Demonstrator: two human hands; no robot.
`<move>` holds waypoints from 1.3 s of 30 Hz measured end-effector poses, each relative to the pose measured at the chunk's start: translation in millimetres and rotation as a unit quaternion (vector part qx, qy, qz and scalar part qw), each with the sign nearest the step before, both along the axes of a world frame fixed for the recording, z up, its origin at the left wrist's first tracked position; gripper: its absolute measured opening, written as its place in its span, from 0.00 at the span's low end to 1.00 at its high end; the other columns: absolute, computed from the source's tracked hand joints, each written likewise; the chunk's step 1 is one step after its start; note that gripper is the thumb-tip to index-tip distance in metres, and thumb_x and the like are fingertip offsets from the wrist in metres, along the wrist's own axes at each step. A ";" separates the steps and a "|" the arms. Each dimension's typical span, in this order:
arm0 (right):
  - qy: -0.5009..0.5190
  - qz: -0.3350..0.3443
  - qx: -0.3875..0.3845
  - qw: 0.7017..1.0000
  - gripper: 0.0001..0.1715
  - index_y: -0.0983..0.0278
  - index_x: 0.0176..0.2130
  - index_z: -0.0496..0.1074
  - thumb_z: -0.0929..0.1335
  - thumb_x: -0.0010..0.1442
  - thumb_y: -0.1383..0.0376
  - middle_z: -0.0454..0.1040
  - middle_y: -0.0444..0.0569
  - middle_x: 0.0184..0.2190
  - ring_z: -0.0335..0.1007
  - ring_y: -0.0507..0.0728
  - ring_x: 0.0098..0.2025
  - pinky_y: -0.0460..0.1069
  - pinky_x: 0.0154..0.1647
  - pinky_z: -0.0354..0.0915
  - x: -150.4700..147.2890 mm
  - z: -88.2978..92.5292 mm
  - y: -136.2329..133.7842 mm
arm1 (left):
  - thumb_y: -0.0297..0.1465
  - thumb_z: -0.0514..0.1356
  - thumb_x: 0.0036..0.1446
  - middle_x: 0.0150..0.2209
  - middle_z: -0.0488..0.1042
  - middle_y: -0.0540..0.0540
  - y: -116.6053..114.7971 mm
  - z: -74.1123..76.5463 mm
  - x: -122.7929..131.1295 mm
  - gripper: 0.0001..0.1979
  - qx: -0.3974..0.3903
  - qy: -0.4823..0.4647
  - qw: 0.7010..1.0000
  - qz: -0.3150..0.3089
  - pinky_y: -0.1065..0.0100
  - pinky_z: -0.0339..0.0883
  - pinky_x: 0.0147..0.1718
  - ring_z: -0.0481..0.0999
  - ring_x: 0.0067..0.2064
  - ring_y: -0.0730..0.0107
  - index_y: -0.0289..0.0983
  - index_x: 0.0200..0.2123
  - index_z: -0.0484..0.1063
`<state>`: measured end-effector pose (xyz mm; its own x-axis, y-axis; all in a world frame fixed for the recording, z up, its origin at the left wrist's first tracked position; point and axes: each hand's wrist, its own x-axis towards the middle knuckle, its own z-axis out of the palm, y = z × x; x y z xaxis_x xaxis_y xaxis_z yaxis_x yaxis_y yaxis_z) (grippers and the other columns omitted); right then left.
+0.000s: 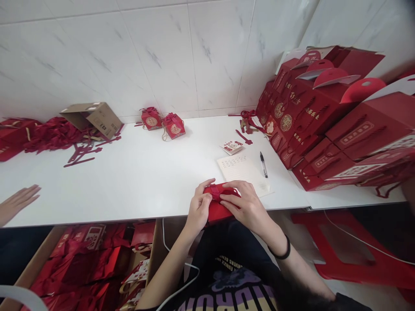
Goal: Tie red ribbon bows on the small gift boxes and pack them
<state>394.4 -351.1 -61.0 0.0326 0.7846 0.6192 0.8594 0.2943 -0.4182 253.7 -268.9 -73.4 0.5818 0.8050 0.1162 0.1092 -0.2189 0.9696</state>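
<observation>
A small red gift box [218, 214] is at the table's front edge, close to my body. Across its top runs a dark red ribbon [215, 190], gathered into a bow or knot. My left hand [199, 206] is closed at the box's left side, its thumb and fingers pinching the ribbon. From the right, my right hand [249, 207] pinches the ribbon near its middle, with a loop showing by the fingers. The box's lower part is partly hidden by my hands.
Beyond the box lie a written sheet [238, 169], a folded card [232, 147] and a pen [263, 165]. Stacked red gift bags [301, 116] fill the right. Two finished-looking boxes [174, 126] stand by the wall. Another person's hand [21, 202] rests at left, above a carton of red boxes [81, 268].
</observation>
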 end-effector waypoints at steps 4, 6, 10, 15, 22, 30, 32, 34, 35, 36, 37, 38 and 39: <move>-0.028 -0.003 0.037 0.999 0.09 0.62 0.36 0.74 0.64 0.61 0.71 0.73 0.51 0.37 0.67 0.58 0.41 0.56 0.42 0.64 -1.9 2.0 -0.9 | 0.30 0.47 0.59 0.55 0.67 0.45 -1.0 1.0 2.1 0.14 0.012 -0.001 1.000 0.016 0.61 0.59 0.55 0.66 0.54 0.64 0.38 0.34 0.72; -0.033 -0.004 0.052 0.998 0.09 0.62 0.36 0.73 0.64 0.61 0.72 0.73 0.50 0.35 0.67 0.57 0.40 0.55 0.41 0.64 -2.4 2.4 -1.6 | 0.31 0.47 0.59 0.54 0.67 0.45 -0.6 0.3 2.4 0.14 0.015 -0.007 0.999 0.037 0.61 0.61 0.53 0.68 0.52 0.64 0.38 0.31 0.72; -0.017 -0.013 0.057 0.998 0.10 0.61 0.38 0.73 0.64 0.60 0.73 0.73 0.52 0.40 0.67 0.58 0.43 0.55 0.42 0.65 2.6 2.3 -3.6 | 0.31 0.47 0.60 0.53 0.68 0.44 2.3 -2.4 -0.6 0.17 0.044 -0.005 0.997 0.069 0.61 0.64 0.49 0.69 0.50 0.63 0.37 0.25 0.71; -0.022 -0.009 0.029 0.999 0.13 0.60 0.38 0.73 0.63 0.60 0.74 0.70 0.53 0.44 0.65 0.59 0.47 0.57 0.44 0.65 18.8 2.2 -8.7 | 0.32 0.47 0.60 0.51 0.69 0.44 4.1 -6.4 -7.8 0.18 0.110 0.015 0.990 0.090 0.60 0.63 0.49 0.68 0.50 0.62 0.37 0.23 0.70; -0.044 -0.003 -0.013 0.999 0.15 0.59 0.42 0.72 0.61 0.61 0.73 0.69 0.54 0.45 0.65 0.60 0.47 0.57 0.44 0.64 28.4 4.9 -16.8 | 0.32 0.51 0.57 0.43 0.68 0.43 -5.8 -6.5 -15.7 0.09 0.182 0.041 0.976 0.112 0.60 0.62 0.48 0.67 0.48 0.62 0.38 0.28 0.69; 0.103 -0.116 -0.162 0.974 0.22 0.62 0.23 0.60 0.57 0.65 0.56 0.64 0.46 0.19 0.58 0.53 0.22 0.48 0.25 0.57 4.3 20.1 -17.5 | 0.36 0.54 0.56 0.31 0.66 0.49 -4.8 12.6 -12.6 0.08 0.110 0.094 0.986 0.079 0.66 0.63 0.36 0.68 0.35 0.68 0.38 0.28 0.64; 0.121 -0.119 -0.216 0.961 0.26 0.61 0.19 0.55 0.56 0.65 0.54 0.62 0.45 0.16 0.53 0.52 0.20 0.48 0.22 0.53 -2.5 22.6 -15.2 | 0.36 0.52 0.58 0.28 0.66 0.50 -4.6 15.7 -11.3 0.11 0.081 0.097 0.990 0.064 0.67 0.62 0.34 0.67 0.32 0.70 0.38 0.26 0.63; 0.155 -0.126 -0.251 0.947 0.28 0.61 0.18 0.53 0.56 0.64 0.51 0.60 0.44 0.15 0.51 0.51 0.18 0.48 0.21 0.50 -7.2 22.5 -11.9 | 0.36 0.52 0.58 0.26 0.65 0.51 -5.5 16.4 -10.9 0.12 0.060 0.090 0.992 0.059 0.68 0.61 0.32 0.66 0.30 0.71 0.39 0.24 0.61; 0.176 -0.130 -0.260 0.940 0.28 0.61 0.18 0.53 0.57 0.64 0.50 0.59 0.43 0.14 0.50 0.51 0.18 0.47 0.20 0.50 -8.5 21.5 -10.1 | 0.36 0.52 0.58 0.26 0.64 0.51 -6.2 15.9 -11.1 0.12 0.054 0.086 0.993 0.058 0.68 0.61 0.32 0.65 0.30 0.71 0.39 0.23 0.60; 0.197 -0.133 -0.264 0.935 0.28 0.61 0.17 0.53 0.58 0.63 0.50 0.58 0.43 0.13 0.50 0.50 0.18 0.47 0.20 0.49 -9.1 20.2 -8.4 | 0.35 0.52 0.58 0.26 0.63 0.51 -7.0 15.1 -11.6 0.12 0.051 0.081 0.994 0.057 0.68 0.61 0.32 0.65 0.30 0.71 0.39 0.23 0.59; 0.215 -0.133 -0.264 0.931 0.28 0.61 0.17 0.53 0.59 0.62 0.50 0.58 0.42 0.13 0.50 0.50 0.17 0.47 0.19 0.49 -9.1 18.6 -6.8 | 0.35 0.52 0.57 0.26 0.63 0.51 -7.7 14.1 -12.2 0.12 0.048 0.077 0.994 0.056 0.68 0.60 0.32 0.65 0.30 0.71 0.39 0.23 0.59; 0.231 -0.129 -0.261 0.928 0.27 0.61 0.17 0.53 0.60 0.61 0.51 0.57 0.41 0.13 0.49 0.50 0.17 0.46 0.19 0.49 -8.6 17.0 -5.4 | 0.34 0.52 0.57 0.26 0.63 0.51 -8.3 13.0 -12.9 0.12 0.047 0.073 0.995 0.057 0.68 0.60 0.32 0.64 0.30 0.71 0.39 0.23 0.59; 0.245 -0.123 -0.259 0.926 0.26 0.62 0.17 0.54 0.60 0.60 0.51 0.56 0.41 0.13 0.49 0.50 0.17 0.46 0.19 0.48 -7.8 15.5 -4.1 | 0.34 0.52 0.57 0.26 0.62 0.51 -8.7 12.0 -13.7 0.11 0.047 0.069 0.995 0.058 0.68 0.60 0.33 0.64 0.30 0.71 0.39 0.23 0.59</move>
<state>386.6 -355.2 -45.4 0.4271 0.9038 0.0261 0.5433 -0.2335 -0.8064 240.1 -277.6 -61.4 0.5006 0.8573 0.1197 0.2705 -0.2863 0.9192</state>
